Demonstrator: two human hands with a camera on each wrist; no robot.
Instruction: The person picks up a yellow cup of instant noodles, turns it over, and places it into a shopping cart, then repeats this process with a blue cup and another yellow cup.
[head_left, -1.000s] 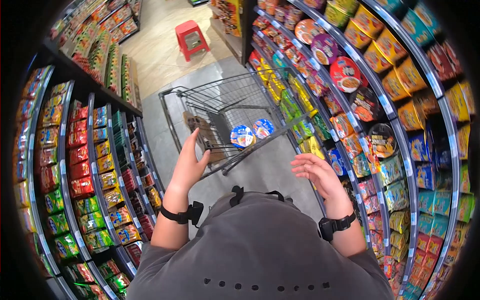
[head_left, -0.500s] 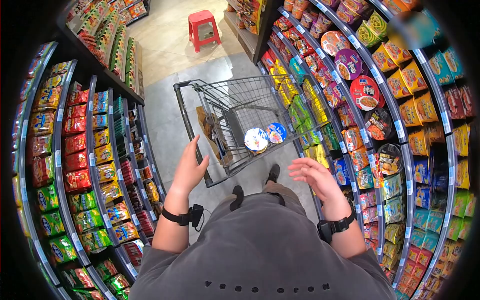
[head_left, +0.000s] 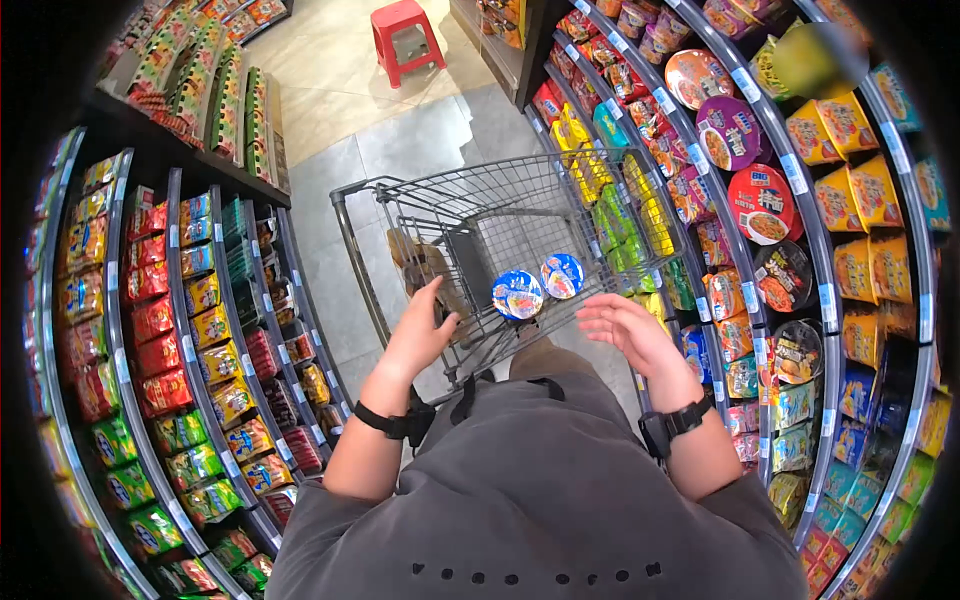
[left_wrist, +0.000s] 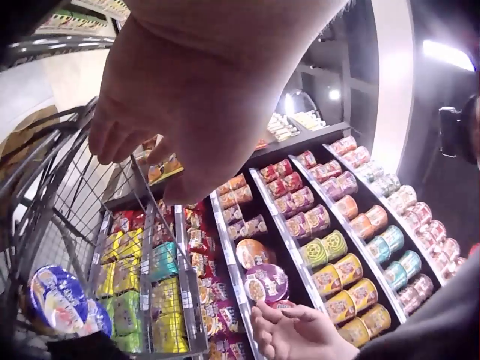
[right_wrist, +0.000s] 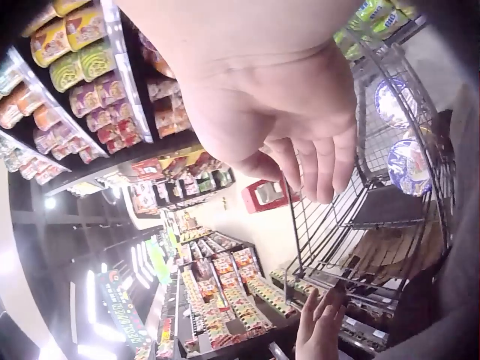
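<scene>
Cart, mid-frame: here it is, the wire cart (head_left: 463,256), standing in the aisle with its handle toward the left of the frame.
Tubs aboard: two so far! One blue-lidded tub (head_left: 518,295) and a second blue-lidded tub (head_left: 563,275) sit just beside each other in the cart, right of centre.
Left hand: the left hand (head_left: 422,332) hangs near the cart's handle end, thumb apart, fingers loosely extended, nothing in them.
Right hand: over on the right, the right hand (head_left: 635,335) is up beside the cart, palm bare, fingers relaxed and slightly bent, no item held.
Loading score: two tubs look placed and let go; no third is on its way in either hand, and whether more belong in there can't be read from here.
Brown flat item: left of centre, the brown flat item (head_left: 418,270) may be cardboard, but wires and hand cover too much.
Lost from view: upper right, a blurred patch (head_left: 820,60) masks some packs; the left wrist view cuts off the cart at the left edge.
</scene>
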